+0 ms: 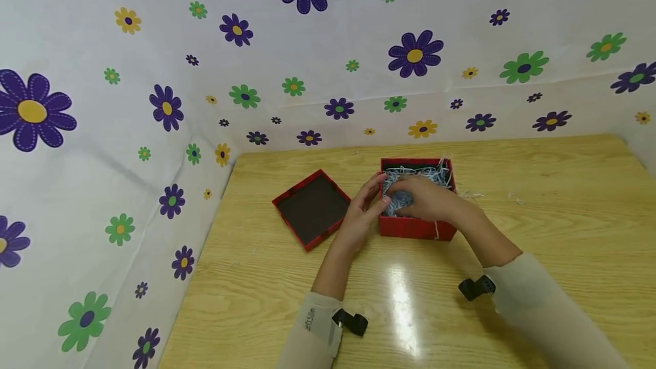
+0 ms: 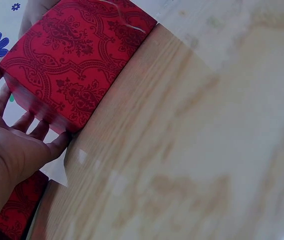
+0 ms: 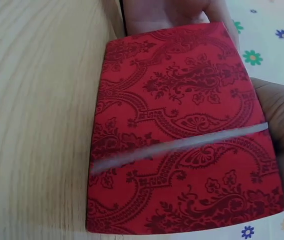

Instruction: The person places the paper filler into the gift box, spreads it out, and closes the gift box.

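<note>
A red box with a dark damask pattern stands on the table, filled with pale blue shredded paper. My left hand rests against the box's left side, its thumb near the rim. In the left wrist view, the spread fingers touch that side wall. From above, my right hand reaches into the box, fingers bent down among the shreds. Whether it pinches any paper is hidden. The right wrist view shows the box's front wall with a strand of paper across it.
Left of the box lies its red lid, dark inside facing up. Stray shreds lie on the wooden table, right of the box. A flower-printed white cloth hangs behind and along the left.
</note>
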`<state>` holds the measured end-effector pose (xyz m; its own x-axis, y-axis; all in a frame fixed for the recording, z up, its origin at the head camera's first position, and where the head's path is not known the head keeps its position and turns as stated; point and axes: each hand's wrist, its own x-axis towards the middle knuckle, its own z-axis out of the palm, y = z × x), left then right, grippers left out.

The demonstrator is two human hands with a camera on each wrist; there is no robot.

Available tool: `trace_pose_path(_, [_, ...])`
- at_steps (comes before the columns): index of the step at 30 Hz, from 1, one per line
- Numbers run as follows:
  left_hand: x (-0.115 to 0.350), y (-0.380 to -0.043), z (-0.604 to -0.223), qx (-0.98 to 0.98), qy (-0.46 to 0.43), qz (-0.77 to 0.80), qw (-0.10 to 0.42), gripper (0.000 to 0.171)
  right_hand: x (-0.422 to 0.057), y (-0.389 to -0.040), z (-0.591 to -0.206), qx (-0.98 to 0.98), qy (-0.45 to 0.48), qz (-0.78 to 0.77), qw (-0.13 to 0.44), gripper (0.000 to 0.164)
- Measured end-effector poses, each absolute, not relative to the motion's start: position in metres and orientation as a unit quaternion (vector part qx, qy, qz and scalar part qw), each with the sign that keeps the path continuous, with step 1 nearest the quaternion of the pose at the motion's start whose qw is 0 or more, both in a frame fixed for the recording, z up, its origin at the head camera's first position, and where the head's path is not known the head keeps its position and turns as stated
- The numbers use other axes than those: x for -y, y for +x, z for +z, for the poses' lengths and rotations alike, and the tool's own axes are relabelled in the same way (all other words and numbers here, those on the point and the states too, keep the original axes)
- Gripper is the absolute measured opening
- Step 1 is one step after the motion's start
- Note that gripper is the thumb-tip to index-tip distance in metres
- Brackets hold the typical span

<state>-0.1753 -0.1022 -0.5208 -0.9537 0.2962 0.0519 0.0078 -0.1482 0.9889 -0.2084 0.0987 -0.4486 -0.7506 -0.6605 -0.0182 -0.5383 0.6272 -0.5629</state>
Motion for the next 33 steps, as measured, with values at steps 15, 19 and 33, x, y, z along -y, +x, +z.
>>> trace_pose_path(15, [0.101, -0.177, -0.521, -0.646, 0.113, 0.748, 0.099, 0.051, -0.117, -0.186, -0.410, -0.916, -0.245, -0.317, 0.027, 0.040])
trace_pose_path(19, [0.102, -0.178, -0.522, -0.645, 0.107, 0.751, 0.096, 0.051, -0.115, -0.185, -0.414, -0.927, -0.208, -0.311, 0.014, 0.043])
trace_pose_path(33, [0.103, -0.177, -0.522, -0.638, 0.115, 0.754, 0.100, 0.051, -0.103, -0.209, -0.445, -0.920, -0.224, -0.320, 0.027, 0.034])
